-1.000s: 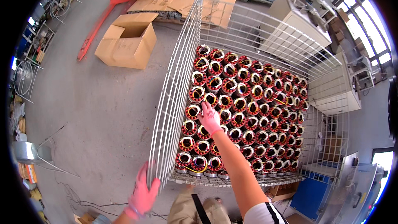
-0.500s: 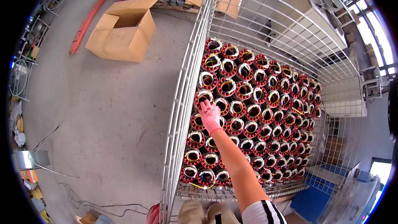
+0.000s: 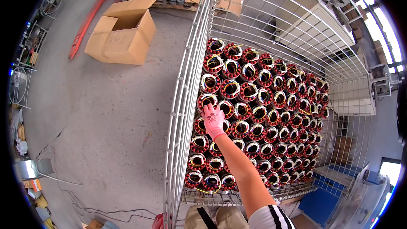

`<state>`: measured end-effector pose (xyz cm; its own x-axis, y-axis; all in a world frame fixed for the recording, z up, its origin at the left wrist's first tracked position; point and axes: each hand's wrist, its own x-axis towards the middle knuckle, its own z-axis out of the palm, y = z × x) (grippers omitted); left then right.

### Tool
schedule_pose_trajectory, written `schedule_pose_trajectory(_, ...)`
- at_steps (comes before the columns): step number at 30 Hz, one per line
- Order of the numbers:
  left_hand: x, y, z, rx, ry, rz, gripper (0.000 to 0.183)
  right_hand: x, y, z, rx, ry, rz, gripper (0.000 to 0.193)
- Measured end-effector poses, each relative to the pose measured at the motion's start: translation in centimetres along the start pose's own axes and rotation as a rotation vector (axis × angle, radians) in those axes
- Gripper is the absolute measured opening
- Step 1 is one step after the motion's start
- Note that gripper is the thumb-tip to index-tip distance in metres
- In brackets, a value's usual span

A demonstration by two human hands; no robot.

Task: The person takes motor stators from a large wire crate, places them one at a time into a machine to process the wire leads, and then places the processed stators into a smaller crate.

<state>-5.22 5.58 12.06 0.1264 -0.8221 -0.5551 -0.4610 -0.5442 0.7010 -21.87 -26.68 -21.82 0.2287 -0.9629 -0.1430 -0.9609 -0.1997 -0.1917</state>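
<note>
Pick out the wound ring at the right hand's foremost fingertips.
The fourth ring from the far end, in the column along the wire basket's left wall: it alone has the foremost fingertips of the right hand at its opening.

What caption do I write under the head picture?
A pink-gloved right hand among red rings packed in a wire cage.

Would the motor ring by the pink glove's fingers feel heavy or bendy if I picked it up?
That motor stator by the right hand is probably heavy for its size: front-row stators show silvery, metal-looking sides. Its thick, round body looks stiff, but its thin wires would likely bend.
</note>
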Motion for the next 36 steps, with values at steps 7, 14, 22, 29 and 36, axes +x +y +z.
schedule_pose_trajectory(7,-0.5,1.1,-0.4,-0.025,-0.059,-0.247,0.066,-0.2,-1.2,-0.3,0.031,0.0,0.059,0.028)
schedule_pose_trajectory(14,-0.3,0.8,-0.3,-0.025,-0.049,-0.219,0.063,0.3,-0.6,0.9,-0.032,-0.008,0.028,0.027)
schedule_pose_trajectory(22,0.2,2.3,-0.6,-0.095,-0.045,-0.134,0.059,0.3,-0.8,0.6,-0.03,-0.062,0.067,0.038)
schedule_pose_trajectory(29,0.5,2.4,-0.4,-0.159,-0.007,-0.004,0.058,-5.0,0.8,-2.9,0.196,0.144,-0.06,0.061)
schedule_pose_trajectory(36,0.8,2.1,-0.2,-0.153,0.056,0.116,0.062,-26.5,8.3,-6.9,0.406,0.243,0.159,0.043)
